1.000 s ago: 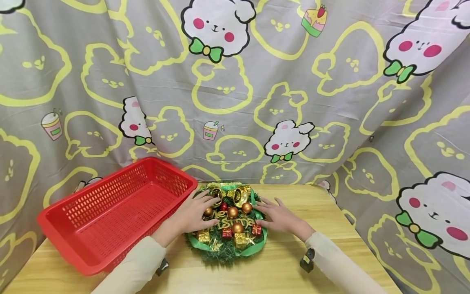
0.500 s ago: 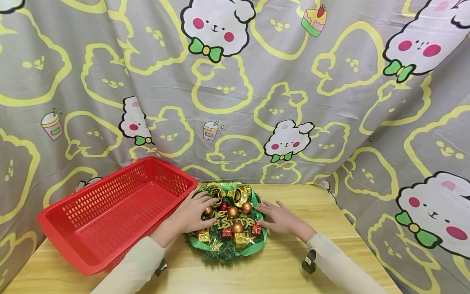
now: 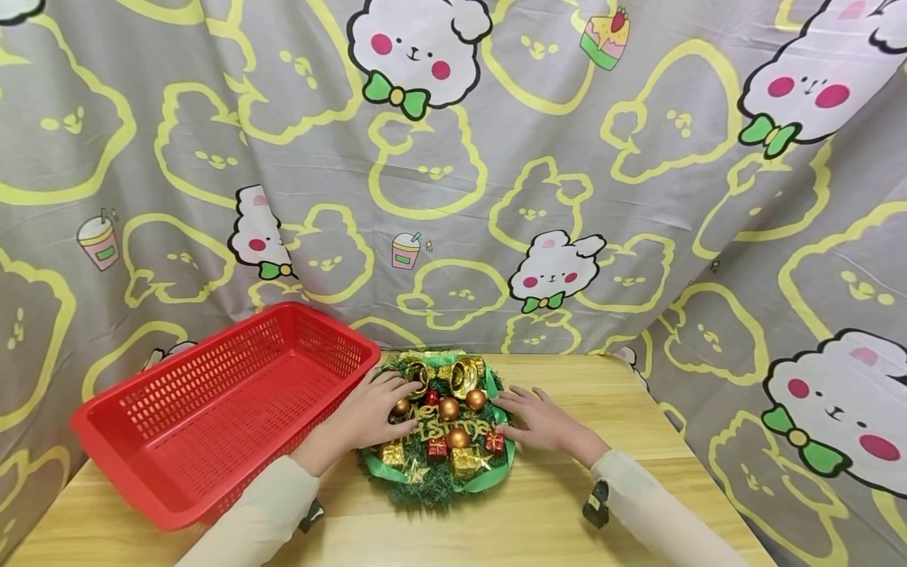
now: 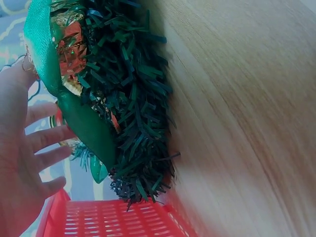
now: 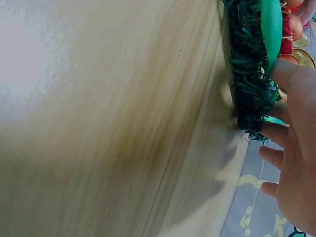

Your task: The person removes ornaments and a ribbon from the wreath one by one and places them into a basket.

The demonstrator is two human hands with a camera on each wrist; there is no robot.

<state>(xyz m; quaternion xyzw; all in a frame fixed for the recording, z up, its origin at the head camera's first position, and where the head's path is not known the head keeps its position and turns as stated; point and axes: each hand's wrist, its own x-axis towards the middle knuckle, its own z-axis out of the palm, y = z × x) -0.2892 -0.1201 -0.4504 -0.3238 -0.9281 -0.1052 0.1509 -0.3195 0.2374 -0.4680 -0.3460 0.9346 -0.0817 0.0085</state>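
A Christmas wreath (image 3: 428, 494) of dark green tinsel lies on the table, dressed with gold bells (image 3: 464, 378), copper-coloured balls (image 3: 449, 409), small red and gold gift boxes, stars and gold "Merry Christmas" lettering. Green ribbon (image 4: 91, 128) winds along its edge. My left hand (image 3: 372, 411) reaches over the wreath's left side, fingers spread and extended. On the opposite side, my right hand (image 3: 540, 421) has its spread fingertips right at the ribboned rim. In the right wrist view the thumb of the right hand (image 5: 298, 128) overlaps the green ribbon.
A red perforated plastic basket (image 3: 170, 518) stands at the left, its right end close beside my left hand and the wreath. The light wooden table (image 3: 623, 409) ends at a grey curtain (image 3: 453, 236) with cartoon animal prints, hanging behind and along the right.
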